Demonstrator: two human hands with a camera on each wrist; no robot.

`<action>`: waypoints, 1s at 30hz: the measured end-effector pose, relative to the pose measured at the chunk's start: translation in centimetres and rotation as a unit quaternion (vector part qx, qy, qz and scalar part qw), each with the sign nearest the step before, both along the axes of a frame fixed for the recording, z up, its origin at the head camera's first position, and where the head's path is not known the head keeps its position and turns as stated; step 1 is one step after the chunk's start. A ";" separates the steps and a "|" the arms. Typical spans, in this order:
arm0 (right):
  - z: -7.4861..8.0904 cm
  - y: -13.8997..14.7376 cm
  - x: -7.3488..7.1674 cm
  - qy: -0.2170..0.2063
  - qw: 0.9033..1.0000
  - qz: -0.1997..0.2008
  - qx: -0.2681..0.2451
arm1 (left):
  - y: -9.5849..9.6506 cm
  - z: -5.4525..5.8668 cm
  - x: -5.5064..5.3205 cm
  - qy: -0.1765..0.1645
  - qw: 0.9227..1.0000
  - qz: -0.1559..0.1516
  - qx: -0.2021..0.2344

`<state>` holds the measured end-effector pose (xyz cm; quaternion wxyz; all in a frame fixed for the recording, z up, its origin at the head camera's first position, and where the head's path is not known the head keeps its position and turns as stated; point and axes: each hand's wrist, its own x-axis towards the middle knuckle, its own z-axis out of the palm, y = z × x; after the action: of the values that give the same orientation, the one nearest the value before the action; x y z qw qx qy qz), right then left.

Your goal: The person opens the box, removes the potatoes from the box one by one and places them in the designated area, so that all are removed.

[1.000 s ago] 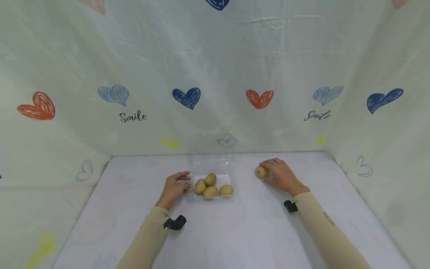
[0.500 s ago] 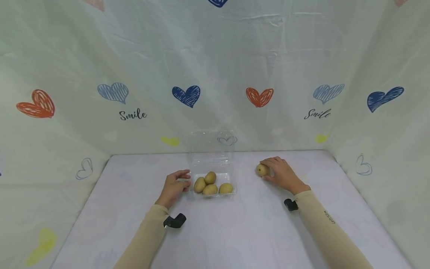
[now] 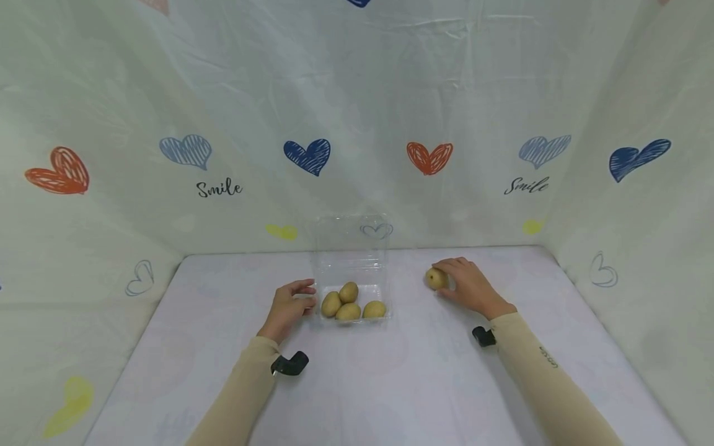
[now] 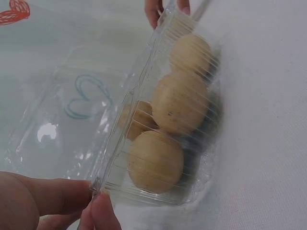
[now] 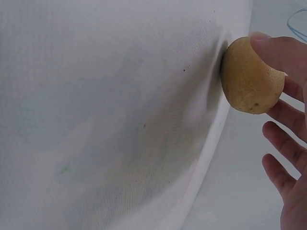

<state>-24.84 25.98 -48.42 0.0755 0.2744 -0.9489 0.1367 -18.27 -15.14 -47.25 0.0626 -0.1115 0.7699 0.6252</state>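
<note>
A clear plastic clamshell box (image 3: 354, 319) stands on the table with its transparent lid (image 3: 351, 241) raised at the back. Several small yellow potatoes (image 3: 348, 311) lie inside, mostly toward its left side, with one at the right. My left hand (image 3: 286, 311) is at the box's left side; in the left wrist view, its thumb and finger pinch the rim at the corner. To the right of the box, my right hand (image 3: 468, 287) grips a single potato (image 3: 435, 279) between thumb and fingers. The right wrist view shows that potato (image 5: 250, 79) close to the cloth, though contact is hard to tell.
A white cloth covers the table (image 3: 362, 396), whose back edge meets a pale curtain (image 3: 357, 93) printed with hearts and "Smile" words. Curtain walls also rise on both sides. A black wrist camera (image 3: 290, 363) sits below the left hand, another (image 3: 483, 336) below the right.
</note>
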 end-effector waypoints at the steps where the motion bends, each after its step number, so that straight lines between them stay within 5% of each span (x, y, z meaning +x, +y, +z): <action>1: 0.0 0.0 0.0 -0.002 1.000 0.000 0.000 | 0.0 0.0 0.0 0.001 1.000 -0.001 -0.002; 21: 0.3 0.1 -0.1 -0.006 1.000 -0.006 -0.011 | 0.1 0.3 0.2 0.002 1.000 0.000 0.004; 30: 2.1 -2.6 1.1 0.011 1.000 0.014 -0.023 | 0.1 0.0 0.0 -0.006 1.000 0.005 0.003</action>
<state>-23.74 23.40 -46.35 0.0899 0.2877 -0.9406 0.1562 -18.32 -15.06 -47.23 0.0641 -0.1188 0.7669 0.6274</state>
